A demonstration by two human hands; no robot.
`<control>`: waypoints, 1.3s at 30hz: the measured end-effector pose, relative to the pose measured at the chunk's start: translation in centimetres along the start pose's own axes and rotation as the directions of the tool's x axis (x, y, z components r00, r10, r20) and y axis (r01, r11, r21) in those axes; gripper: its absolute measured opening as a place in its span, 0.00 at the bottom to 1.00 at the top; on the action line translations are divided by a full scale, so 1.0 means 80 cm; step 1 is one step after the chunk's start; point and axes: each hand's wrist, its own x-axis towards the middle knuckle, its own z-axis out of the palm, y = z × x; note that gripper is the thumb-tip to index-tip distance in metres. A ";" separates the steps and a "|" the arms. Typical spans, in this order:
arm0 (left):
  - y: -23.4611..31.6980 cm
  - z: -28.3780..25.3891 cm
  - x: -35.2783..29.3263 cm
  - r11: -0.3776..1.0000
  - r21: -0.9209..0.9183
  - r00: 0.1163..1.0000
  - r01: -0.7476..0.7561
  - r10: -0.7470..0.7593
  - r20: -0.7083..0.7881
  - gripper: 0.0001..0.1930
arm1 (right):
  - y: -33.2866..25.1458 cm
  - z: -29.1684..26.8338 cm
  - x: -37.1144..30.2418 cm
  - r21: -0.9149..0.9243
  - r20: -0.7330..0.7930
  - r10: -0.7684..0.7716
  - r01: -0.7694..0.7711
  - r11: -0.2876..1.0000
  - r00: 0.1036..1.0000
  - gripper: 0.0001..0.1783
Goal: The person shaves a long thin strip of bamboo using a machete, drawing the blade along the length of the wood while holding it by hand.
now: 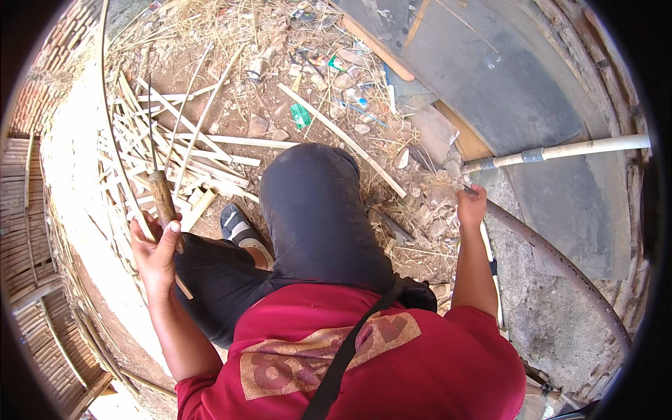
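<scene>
My left hand [155, 253] is closed around the brown wooden handle [162, 199] of a tool with a long, thin, dark blade [150, 133], like a narrow knife, pointing away from me. In the same grip is a long, thin bamboo strip [110, 119]; its short lower end sticks out below the hand. Out to the right, my right hand [471, 208] is closed at the near end of a long, dark, speckled, hose-like piece [553, 253], which curves down to the right. Whether it is a hose or a pole I cannot tell.
A pile of pale split bamboo strips [203, 150] lies on the ground ahead left. One loose strip [343, 140] rests ahead of my knee. Grey boards [490, 77] and a white pipe [588, 148] are at right. Litter and straw [301, 56] cover the dirt; bamboo panels [28, 210] stand left.
</scene>
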 end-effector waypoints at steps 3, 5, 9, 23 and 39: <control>0.001 0.002 0.001 0.995 -0.099 1.000 -0.001 0.002 0.012 0.22 | -0.016 0.060 -0.013 0.045 0.158 0.055 -0.063 0.997 0.986 0.29; -0.002 0.002 0.001 0.988 -0.156 1.000 0.007 -0.007 0.003 0.22 | -0.013 0.129 -0.003 -0.020 0.217 0.004 0.001 1.000 0.976 0.24; -0.008 -0.002 -0.001 0.993 -0.120 1.000 -0.024 0.021 -0.023 0.23 | -0.154 0.241 0.021 -0.123 0.488 -0.016 0.087 0.989 0.873 0.10; 0.001 -0.019 -0.012 0.986 -0.167 0.999 0.014 -0.019 -0.026 0.25 | -0.714 0.209 -0.090 0.595 0.448 -0.700 0.398 0.698 0.557 0.27; 0.017 0.021 -0.010 0.985 -0.108 0.991 -0.131 0.128 -0.034 0.29 | -0.485 0.153 -0.373 0.601 0.793 -0.600 0.300 0.741 -0.106 0.23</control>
